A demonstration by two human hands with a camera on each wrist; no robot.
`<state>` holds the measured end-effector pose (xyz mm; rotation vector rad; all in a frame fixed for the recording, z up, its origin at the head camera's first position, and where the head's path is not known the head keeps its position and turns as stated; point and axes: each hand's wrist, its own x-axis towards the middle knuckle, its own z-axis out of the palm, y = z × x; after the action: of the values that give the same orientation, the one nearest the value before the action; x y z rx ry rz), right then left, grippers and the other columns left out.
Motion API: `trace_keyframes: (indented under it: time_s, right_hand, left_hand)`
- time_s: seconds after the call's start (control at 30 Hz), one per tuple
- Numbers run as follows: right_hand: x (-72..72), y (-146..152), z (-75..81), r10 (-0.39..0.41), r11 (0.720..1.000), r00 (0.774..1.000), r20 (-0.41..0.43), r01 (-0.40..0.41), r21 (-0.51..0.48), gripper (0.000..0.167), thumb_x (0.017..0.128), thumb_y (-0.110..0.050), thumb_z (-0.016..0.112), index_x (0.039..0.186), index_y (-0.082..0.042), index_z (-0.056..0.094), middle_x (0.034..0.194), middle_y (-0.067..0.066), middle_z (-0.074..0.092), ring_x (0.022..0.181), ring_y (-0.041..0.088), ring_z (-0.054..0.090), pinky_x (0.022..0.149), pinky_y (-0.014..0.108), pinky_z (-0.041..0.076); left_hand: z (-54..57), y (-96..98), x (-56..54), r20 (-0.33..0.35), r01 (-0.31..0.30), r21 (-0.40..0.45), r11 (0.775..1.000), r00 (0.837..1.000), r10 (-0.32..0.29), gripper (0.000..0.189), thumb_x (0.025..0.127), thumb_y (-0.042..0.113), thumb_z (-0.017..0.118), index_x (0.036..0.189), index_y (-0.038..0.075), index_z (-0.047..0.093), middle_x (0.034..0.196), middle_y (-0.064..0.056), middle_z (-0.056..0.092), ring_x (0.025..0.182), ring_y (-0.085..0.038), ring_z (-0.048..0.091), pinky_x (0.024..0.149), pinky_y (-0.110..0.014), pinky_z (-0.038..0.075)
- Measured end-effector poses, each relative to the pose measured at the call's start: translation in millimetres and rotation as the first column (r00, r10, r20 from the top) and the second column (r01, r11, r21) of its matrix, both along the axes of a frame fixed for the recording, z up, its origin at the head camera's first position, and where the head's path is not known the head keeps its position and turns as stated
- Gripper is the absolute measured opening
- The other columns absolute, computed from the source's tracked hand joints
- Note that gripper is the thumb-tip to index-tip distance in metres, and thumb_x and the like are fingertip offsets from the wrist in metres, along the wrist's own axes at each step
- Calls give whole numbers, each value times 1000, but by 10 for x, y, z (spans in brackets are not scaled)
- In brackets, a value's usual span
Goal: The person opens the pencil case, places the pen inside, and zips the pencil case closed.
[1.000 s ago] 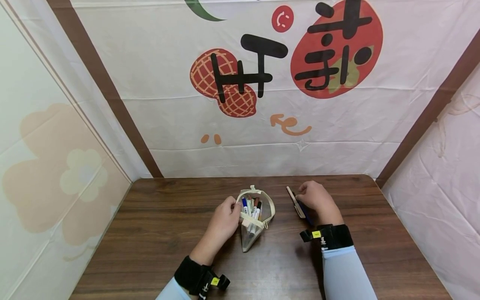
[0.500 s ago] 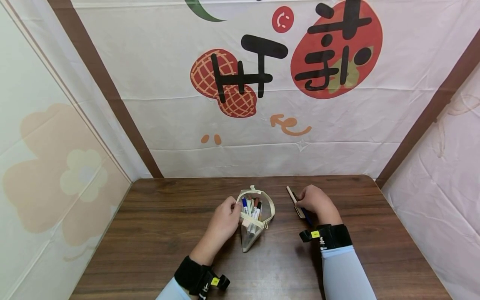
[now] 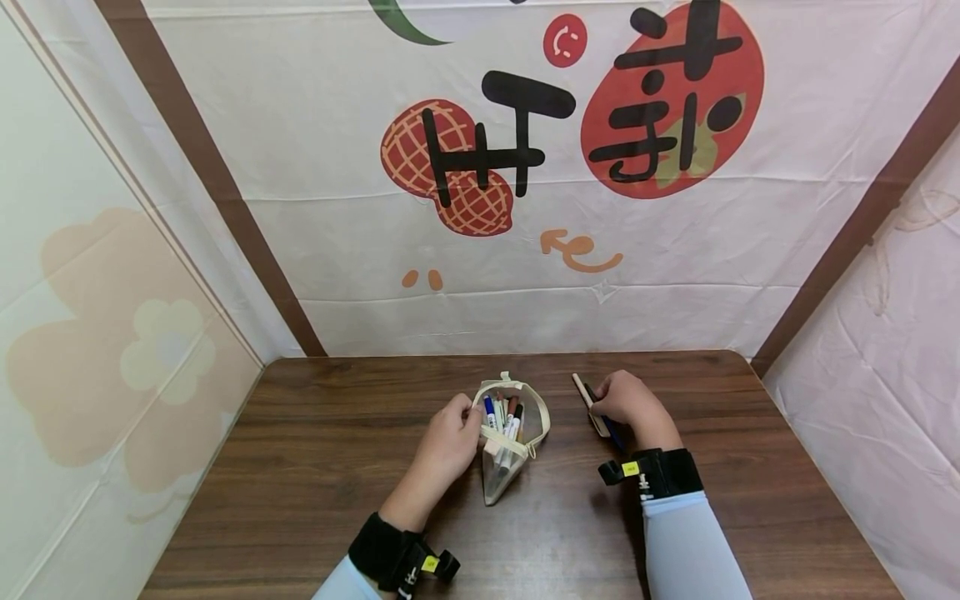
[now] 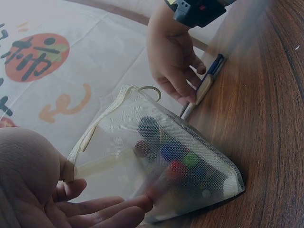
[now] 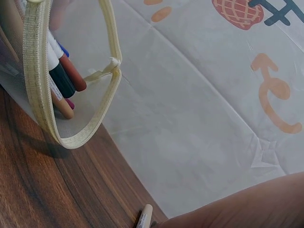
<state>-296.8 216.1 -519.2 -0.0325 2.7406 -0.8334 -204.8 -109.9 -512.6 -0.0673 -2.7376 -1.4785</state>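
A cream mesh pencil pouch (image 3: 501, 475) stands upright with its zip mouth open, several capped markers (image 3: 510, 417) inside. My left hand (image 3: 450, 437) pinches its left rim between thumb and curled index finger; the other fingers extend along the mesh in the left wrist view. To the right, a beige-capped marker (image 3: 602, 423) and a dark blue pen (image 3: 617, 439) lie side by side on the table. My right hand (image 3: 633, 404) reaches over them from the right, thumb and fingertips pinching at their middle, which the hand partly hides.
The brown wooden table (image 3: 300, 500) ends at a white printed cloth backdrop (image 3: 525, 321). Cloth walls also flank the table at left and right. A black camera strap (image 3: 666, 471) encircles the right wrist, and another strap (image 3: 386, 550) the left.
My right hand has shifted slightly down and left, its fingertips now against the beige-capped marker. My left hand and the pouch have stayed put.
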Motion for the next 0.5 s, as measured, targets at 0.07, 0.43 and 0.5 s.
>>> trace_keyframes:
  time_s: [0.07, 0.43, 0.5]
  right_hand:
    - [-1, 5, 3, 1, 1000, 1000, -9, -1, 3, 14, 98, -14, 83, 105, -3, 77, 103, 12, 75, 83, 22, 68, 74, 36, 58]
    - [3, 53, 38, 12, 1000, 1000, 11, -12, -9, 22, 101, -17, 83, 114, -4, 71, 110, 15, 72, 90, 26, 68, 80, 40, 57]
    - [4, 70, 69, 16, 1000, 1000, 9, -16, -10, 24, 102, -18, 83, 116, -2, 71, 113, 16, 73, 92, 26, 68, 81, 40, 58]
  left_hand:
    - [-1, -2, -2, 1, 1, -1, 1000, 1000, -1, 24, 118, 24, 54, 102, 8, 62, 88, -7, 76, 77, -14, 72, 68, -34, 53]
    - [5, -10, -1, 14, 0, -7, 1000, 1000, 0, 25, 119, 24, 52, 102, 9, 63, 88, -7, 75, 77, -14, 71, 67, -32, 52]
    - [4, -11, -3, 13, 1, -4, 1000, 1000, 0, 25, 119, 24, 52, 102, 9, 63, 88, -7, 75, 77, -15, 71, 66, -32, 52]
